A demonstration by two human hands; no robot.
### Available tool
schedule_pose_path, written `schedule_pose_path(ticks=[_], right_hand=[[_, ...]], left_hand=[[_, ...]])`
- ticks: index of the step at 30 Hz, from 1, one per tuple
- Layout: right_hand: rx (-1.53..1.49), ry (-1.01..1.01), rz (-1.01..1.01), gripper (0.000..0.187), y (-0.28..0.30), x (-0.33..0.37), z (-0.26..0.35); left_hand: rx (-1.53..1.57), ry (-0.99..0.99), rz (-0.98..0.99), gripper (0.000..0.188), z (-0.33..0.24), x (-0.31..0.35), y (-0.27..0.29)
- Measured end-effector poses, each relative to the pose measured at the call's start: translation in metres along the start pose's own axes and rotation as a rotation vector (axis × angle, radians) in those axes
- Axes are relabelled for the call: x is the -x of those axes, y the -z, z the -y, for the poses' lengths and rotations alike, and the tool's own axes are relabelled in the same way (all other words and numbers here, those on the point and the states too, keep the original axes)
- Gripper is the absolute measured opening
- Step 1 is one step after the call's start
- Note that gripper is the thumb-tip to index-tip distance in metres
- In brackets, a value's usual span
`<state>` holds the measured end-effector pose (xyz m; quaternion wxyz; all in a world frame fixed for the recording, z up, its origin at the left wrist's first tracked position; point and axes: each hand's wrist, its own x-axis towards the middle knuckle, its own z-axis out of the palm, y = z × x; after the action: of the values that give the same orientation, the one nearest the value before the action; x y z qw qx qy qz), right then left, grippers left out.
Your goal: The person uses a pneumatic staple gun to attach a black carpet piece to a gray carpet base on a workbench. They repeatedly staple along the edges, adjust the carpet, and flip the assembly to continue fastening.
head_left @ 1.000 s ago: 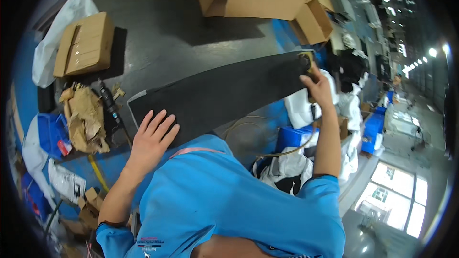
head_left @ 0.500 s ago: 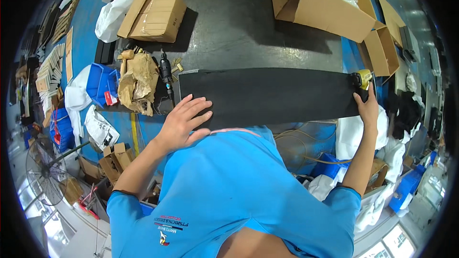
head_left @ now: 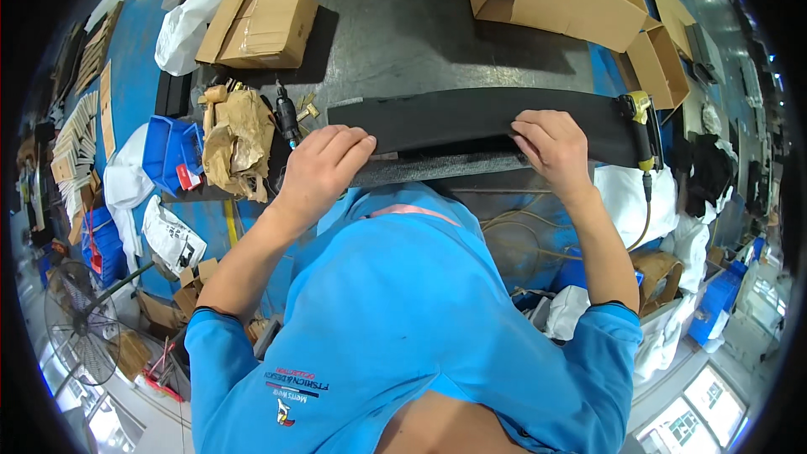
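A long black sheet of fabric or similar covering [head_left: 454, 118] lies across the bench in front of me. My left hand [head_left: 324, 166] pinches its near edge at the left. Farther right, my right hand [head_left: 555, 150] grips the same edge with bent fingers. Between the hands the edge is raised, leaving a dark gap above a greyish strip [head_left: 445, 170] that runs along the near side. At the right end sits a yellow and black staple gun [head_left: 640, 122], with a hose attached and no hand on it.
Left of the sheet lie a black power screwdriver [head_left: 287, 115], crumpled brown paper [head_left: 238, 147] and a blue bin [head_left: 171, 151]. A closed carton [head_left: 267, 23] stands at the back left; an open carton [head_left: 572, 8] with clear plastic stands at the back right.
My right hand has let go of the staple gun and come left to the sheet's near edge. My left fingers have closed on that edge, which is now lifted.
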<state>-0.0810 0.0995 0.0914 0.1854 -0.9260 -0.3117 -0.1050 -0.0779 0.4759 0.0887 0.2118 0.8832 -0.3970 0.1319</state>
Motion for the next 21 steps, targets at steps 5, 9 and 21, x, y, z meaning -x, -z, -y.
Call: schedule_pose_path(ticks=[5,9,21], right_hand=[[0.138,-0.024,0.116,0.021,-0.024,0.006,0.028],[0.075,0.132,0.08,0.033,-0.026,-0.002,0.051],[0.051,0.071,0.028,0.032,-0.056,-0.009,0.081]], left_hand=[[-0.109,-0.126,0.209,0.038,0.001,0.026,-0.013],[-0.027,-0.09,0.241,0.039,0.0,0.027,-0.01],[0.008,-0.235,0.333,0.034,0.012,0.018,-0.001]])
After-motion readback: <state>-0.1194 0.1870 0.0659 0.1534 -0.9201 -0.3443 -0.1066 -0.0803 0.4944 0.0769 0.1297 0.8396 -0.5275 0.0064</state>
